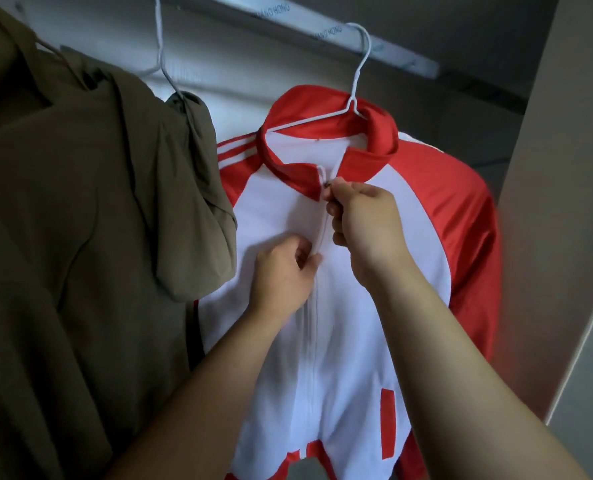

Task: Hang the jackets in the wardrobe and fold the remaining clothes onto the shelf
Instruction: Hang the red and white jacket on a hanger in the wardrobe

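Hanging step: the right grip (361, 216) pinches the zipper pull (326, 184) and the left grip (284, 268) pinches the red-and-white track jacket (357, 323) front. Next, likely release both.

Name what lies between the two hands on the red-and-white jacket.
In the head view, only the white zipper of the jacket runs between the left hand and right hand.
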